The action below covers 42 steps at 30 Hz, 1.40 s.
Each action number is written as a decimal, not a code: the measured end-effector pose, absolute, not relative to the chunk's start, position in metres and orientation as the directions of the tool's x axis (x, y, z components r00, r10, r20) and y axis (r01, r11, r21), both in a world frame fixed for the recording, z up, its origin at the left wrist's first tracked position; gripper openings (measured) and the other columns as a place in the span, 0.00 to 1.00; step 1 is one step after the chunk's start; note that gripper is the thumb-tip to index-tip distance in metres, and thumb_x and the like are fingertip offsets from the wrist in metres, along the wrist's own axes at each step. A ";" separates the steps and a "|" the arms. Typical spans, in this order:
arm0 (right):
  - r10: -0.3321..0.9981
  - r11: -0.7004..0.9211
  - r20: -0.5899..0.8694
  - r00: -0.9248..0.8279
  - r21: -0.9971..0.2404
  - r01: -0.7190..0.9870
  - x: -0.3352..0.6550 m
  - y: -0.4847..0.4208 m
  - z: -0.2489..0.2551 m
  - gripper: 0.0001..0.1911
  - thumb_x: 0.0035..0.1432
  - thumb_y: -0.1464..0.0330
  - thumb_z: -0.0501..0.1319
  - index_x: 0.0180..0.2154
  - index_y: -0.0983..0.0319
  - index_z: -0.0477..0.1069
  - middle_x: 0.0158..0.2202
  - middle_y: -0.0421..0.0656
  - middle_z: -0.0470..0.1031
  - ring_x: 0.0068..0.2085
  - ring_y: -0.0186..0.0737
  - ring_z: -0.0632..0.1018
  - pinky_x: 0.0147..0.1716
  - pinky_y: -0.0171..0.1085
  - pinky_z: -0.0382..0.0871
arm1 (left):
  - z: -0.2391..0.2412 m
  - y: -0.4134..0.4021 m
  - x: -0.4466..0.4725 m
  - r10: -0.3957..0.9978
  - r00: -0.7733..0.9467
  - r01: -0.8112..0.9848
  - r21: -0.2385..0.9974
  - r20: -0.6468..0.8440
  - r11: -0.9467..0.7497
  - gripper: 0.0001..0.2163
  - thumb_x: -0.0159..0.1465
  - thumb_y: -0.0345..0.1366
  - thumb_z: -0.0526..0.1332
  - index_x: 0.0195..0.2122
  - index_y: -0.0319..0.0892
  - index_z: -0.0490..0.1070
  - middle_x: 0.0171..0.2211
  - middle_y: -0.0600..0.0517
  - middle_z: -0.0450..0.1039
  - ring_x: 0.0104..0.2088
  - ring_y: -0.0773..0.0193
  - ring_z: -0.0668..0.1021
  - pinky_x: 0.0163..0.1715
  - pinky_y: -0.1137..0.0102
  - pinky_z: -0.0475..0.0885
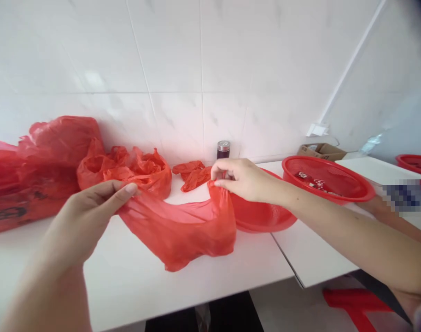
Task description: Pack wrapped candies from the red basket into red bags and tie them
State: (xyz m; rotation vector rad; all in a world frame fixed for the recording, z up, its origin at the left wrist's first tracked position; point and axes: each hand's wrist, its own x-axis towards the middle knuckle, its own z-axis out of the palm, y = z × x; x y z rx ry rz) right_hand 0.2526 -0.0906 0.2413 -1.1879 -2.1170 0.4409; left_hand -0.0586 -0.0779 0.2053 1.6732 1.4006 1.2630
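Two hands share one thin red plastic bag [193, 237] in the head view, stretched between them at the middle of the frame, over the front of the white bench [134, 295]. At centre left, the left hand [88, 212] is clamped on one end of the bag, thumb pressed over the fingers. Above the centre, the right hand [247, 180] pinches the other end between thumb and fingertips. The grips are probably high and well apart so that the light film spreads out and sags between them; whether its lower edge touches the bench, I cannot tell. Just behind the bag and under the right forearm sits a red basket [276, 214], perhaps set there for easy reach. Further right, a second basket [352, 182] holds small packets [309, 179], its raised rim likely stopping them from sliding off. Along the wall [172, 55], seemingly to leave the front free for handwork, stand bulky red sacks [65, 143] at left, a heap of crumpled bags [155, 182], a flask [223, 147] and a cardboard box [323, 151]. Another person's forearm [397, 219] reaches in at the right edge.
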 end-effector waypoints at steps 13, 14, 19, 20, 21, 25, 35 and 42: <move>0.682 0.645 0.489 -0.544 -0.753 0.133 0.183 -0.086 0.247 0.06 0.59 0.76 0.57 0.31 0.60 0.65 0.32 0.36 0.68 0.33 0.30 0.71 0.32 0.31 0.69 | 0.204 -0.070 0.009 0.876 0.481 0.399 0.881 0.035 -0.254 0.13 0.53 0.43 0.68 0.38 0.45 0.75 0.26 0.53 0.70 0.25 0.63 0.71 0.22 0.72 0.67; 0.668 0.637 0.493 -0.558 -0.766 0.086 0.177 -0.084 0.242 0.06 0.59 0.75 0.57 0.31 0.59 0.65 0.32 0.36 0.68 0.34 0.30 0.71 0.31 0.30 0.69 | 0.201 -0.070 0.010 0.887 0.462 0.392 0.891 0.024 -0.228 0.10 0.54 0.43 0.66 0.33 0.44 0.75 0.25 0.53 0.68 0.24 0.65 0.70 0.21 0.72 0.67; 0.736 0.607 0.486 -0.472 -0.782 0.141 0.172 -0.065 0.197 0.12 0.59 0.78 0.52 0.41 0.59 0.67 0.43 0.39 0.71 0.35 0.30 0.74 0.36 0.34 0.72 | 0.184 -0.068 -0.006 0.928 0.356 0.244 0.970 -0.107 0.018 0.15 0.62 0.50 0.58 0.32 0.43 0.72 0.23 0.56 0.64 0.20 0.70 0.65 0.20 0.75 0.65; 0.750 0.594 0.461 -0.474 -0.784 0.178 0.172 -0.061 0.187 0.15 0.58 0.79 0.52 0.43 0.58 0.67 0.44 0.39 0.71 0.36 0.30 0.74 0.39 0.35 0.71 | 0.181 -0.068 -0.011 0.929 0.348 0.215 0.975 -0.128 0.053 0.16 0.62 0.51 0.57 0.32 0.43 0.72 0.22 0.56 0.64 0.20 0.70 0.66 0.20 0.75 0.65; 0.762 0.578 0.433 -0.482 -0.791 0.202 0.172 -0.060 0.179 0.15 0.57 0.79 0.53 0.44 0.58 0.67 0.43 0.39 0.72 0.38 0.31 0.74 0.40 0.35 0.71 | 0.177 -0.068 -0.015 0.929 0.341 0.192 0.978 -0.145 0.082 0.16 0.62 0.52 0.57 0.32 0.43 0.71 0.21 0.56 0.63 0.20 0.70 0.66 0.20 0.75 0.64; 0.811 0.549 0.459 -0.363 -0.811 0.202 0.164 -0.078 0.167 0.05 0.61 0.74 0.55 0.38 0.59 0.66 0.37 0.38 0.72 0.38 0.33 0.74 0.40 0.36 0.69 | 0.167 -0.067 -0.030 0.917 0.350 0.110 0.980 -0.194 0.165 0.15 0.62 0.51 0.57 0.29 0.44 0.67 0.15 0.59 0.60 0.16 0.70 0.64 0.19 0.74 0.63; 0.837 0.486 0.411 -0.360 -0.862 0.146 0.149 -0.088 0.151 0.11 0.66 0.68 0.51 0.47 0.57 0.68 0.42 0.41 0.72 0.44 0.36 0.73 0.45 0.37 0.66 | 0.170 -0.081 -0.050 0.816 0.575 0.368 0.911 -0.067 -0.185 0.08 0.59 0.35 0.59 0.34 0.44 0.78 0.30 0.51 0.74 0.23 0.65 0.71 0.26 0.69 0.67; 0.821 0.152 0.173 -0.544 -0.985 -0.083 0.129 -0.050 0.102 0.18 0.66 0.60 0.53 0.55 0.55 0.63 0.26 0.35 0.65 0.27 0.32 0.68 0.30 0.34 0.64 | 0.136 -0.073 -0.047 0.874 0.320 0.643 0.594 0.365 -0.483 0.14 0.47 0.20 0.49 0.28 0.44 0.68 0.25 0.55 0.70 0.23 0.67 0.68 0.24 0.73 0.62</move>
